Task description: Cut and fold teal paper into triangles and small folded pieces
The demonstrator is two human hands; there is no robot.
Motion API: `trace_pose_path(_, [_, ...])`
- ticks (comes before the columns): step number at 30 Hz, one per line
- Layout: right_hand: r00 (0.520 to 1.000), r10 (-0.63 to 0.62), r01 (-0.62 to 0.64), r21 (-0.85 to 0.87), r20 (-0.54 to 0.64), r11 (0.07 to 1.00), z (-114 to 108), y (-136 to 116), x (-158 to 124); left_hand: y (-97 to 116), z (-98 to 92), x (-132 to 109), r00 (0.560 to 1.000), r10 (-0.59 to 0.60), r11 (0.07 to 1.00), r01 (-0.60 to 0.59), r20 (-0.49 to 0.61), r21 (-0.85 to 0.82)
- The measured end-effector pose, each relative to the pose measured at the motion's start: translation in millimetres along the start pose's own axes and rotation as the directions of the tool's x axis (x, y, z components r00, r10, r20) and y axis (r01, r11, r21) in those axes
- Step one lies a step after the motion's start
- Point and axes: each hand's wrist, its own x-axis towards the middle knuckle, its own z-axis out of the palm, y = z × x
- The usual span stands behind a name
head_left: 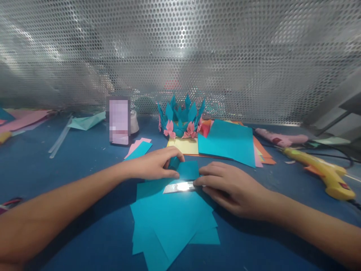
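Observation:
My left hand point(156, 162) curves over a folded piece of teal paper point(189, 170), its thumb and forefinger closed about the paper's left part. Its other fingers are partly hidden. My right hand point(235, 188) is bent at the paper's right edge, and its fingertips hold one end of a bare, shiny cutter blade point(178, 187). The blade points left, just in front of the folded piece. Beneath it, fanned teal sheets point(173, 226) lie on the blue table towards me.
Behind my hands stands a teal paper crown with pink flowers point(180, 122), beside stacked coloured paper point(228, 141). A phone point(120, 122) leans against a white spool point(134, 122). Pink point(282, 137) and yellow point(324, 169) glue guns lie right. Clear glue sticks point(60, 137) lie left. Perforated metal point(180, 56) closes the back.

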Motion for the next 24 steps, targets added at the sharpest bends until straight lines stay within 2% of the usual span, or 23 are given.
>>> trace_pose_path(4, [0.994,0.062,-0.054,0.094,-0.092,0.994,0,-1,1,-3,5.5,5,0.991,-0.030,0.996,0.020,-0.128,-0.082])
trace_pose_path(7, [0.976,0.208,-0.194,0.193,-0.058,0.962,3,0,0,1,9.2,6,0.970,-0.033,0.994,0.005,-0.242,-0.112])
trace_pose_path(10, [0.936,0.350,-0.317,0.358,-0.029,0.878,7,-1,-1,9,12.3,6,0.943,-0.039,0.991,-0.008,-0.331,-0.137])
trace_pose_path(16, [0.929,0.362,-0.257,0.565,-0.079,0.784,6,-6,1,24,20.4,1,0.934,0.058,0.978,-0.124,-0.352,-0.168])
trace_pose_path(20, [0.934,0.352,-0.254,0.567,-0.067,0.784,2,-9,1,28,24.2,-1,0.901,0.109,0.982,-0.162,-0.419,-0.094])
trace_pose_path(24, [0.924,0.382,-0.294,0.596,-0.022,0.747,4,-8,1,29,25.5,-3,0.895,0.163,0.981,-0.193,-0.416,-0.030])
